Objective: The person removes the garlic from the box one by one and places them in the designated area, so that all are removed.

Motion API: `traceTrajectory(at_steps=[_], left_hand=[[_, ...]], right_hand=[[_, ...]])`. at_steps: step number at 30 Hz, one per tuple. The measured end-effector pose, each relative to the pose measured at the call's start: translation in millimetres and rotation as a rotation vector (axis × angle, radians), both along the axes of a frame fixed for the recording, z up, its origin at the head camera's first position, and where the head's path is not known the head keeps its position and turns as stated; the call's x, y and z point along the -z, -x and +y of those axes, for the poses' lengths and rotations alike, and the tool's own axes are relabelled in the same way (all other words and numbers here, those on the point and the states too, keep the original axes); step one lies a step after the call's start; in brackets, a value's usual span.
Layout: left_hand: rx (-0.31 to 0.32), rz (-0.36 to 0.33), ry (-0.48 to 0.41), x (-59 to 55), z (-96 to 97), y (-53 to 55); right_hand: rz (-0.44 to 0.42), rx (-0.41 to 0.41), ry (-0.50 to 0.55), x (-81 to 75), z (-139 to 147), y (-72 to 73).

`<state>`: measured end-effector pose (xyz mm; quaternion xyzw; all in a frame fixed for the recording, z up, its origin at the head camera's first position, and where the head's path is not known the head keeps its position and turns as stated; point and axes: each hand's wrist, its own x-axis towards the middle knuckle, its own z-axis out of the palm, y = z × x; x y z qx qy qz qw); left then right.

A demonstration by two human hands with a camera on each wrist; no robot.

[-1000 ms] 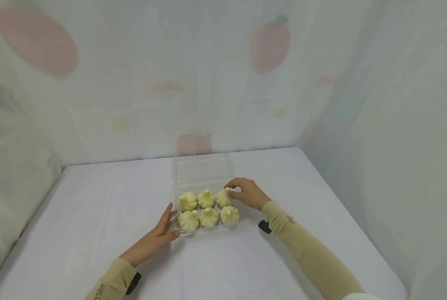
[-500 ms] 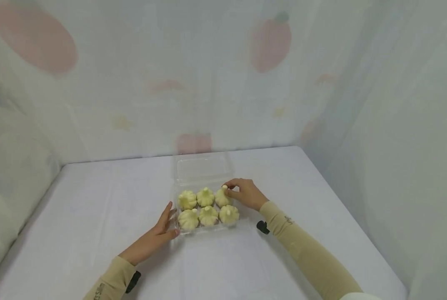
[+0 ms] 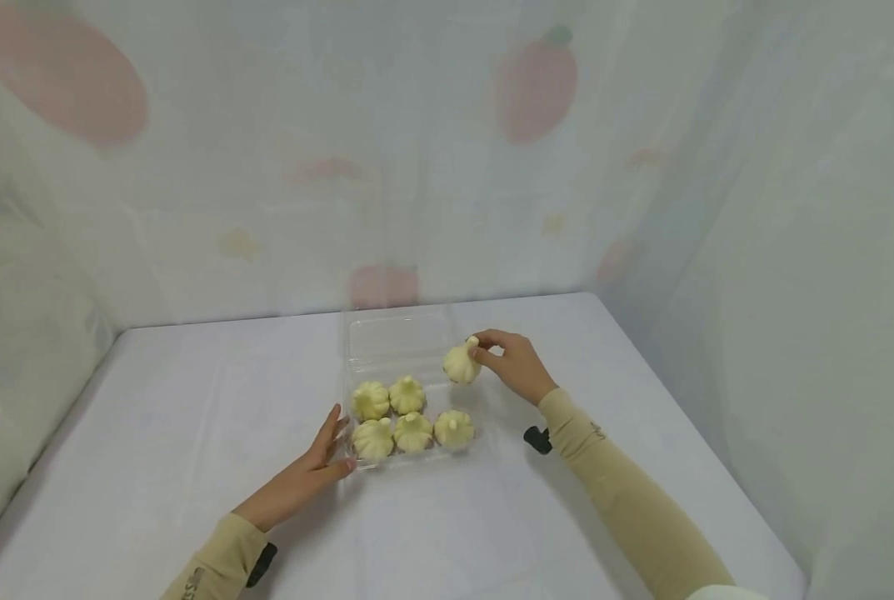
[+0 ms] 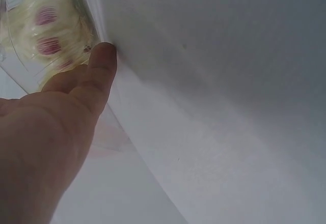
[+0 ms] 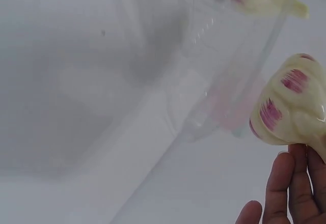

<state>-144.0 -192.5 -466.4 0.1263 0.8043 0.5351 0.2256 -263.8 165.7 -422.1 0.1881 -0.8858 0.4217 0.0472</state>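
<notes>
My right hand (image 3: pixel 512 363) pinches a garlic bulb (image 3: pixel 460 365) by its stem, above the back right of a clear plastic box (image 3: pixel 445 398). In the right wrist view this bulb (image 5: pixel 288 102) is cream with purple patches and looks glossy. Several other garlic bulbs (image 3: pixel 412 432) sit in the box in two rows, with a gap at the back right. My left hand (image 3: pixel 304 477) rests at the box's left side, fingers extended along it and thumb at the front left corner. The left wrist view shows a fingertip (image 4: pixel 103 56) against the clear wall.
The box's clear lid (image 3: pixel 397 337) lies folded back behind it. A white cloth covers the table (image 3: pixel 566 517), and pale curtains with faded fruit prints (image 3: pixel 540 92) stand behind and at both sides.
My right hand has lifted the back right garlic bulb out of the box, up and slightly right. The left hand stays at the box's left side.
</notes>
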Motion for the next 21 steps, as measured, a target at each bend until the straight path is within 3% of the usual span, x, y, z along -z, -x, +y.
traceTrajectory(at_steps=[12,21], left_hand=[[-0.004,-0.007,-0.046,4.9,1.7,1.0],[0.004,0.003,-0.047,4.4,0.6,1.2]], right_hand=[[0.008,0.175,0.048,-9.8,57.0,0.8],[-0.019,0.298,-0.052,10.8,89.5,-4.9]])
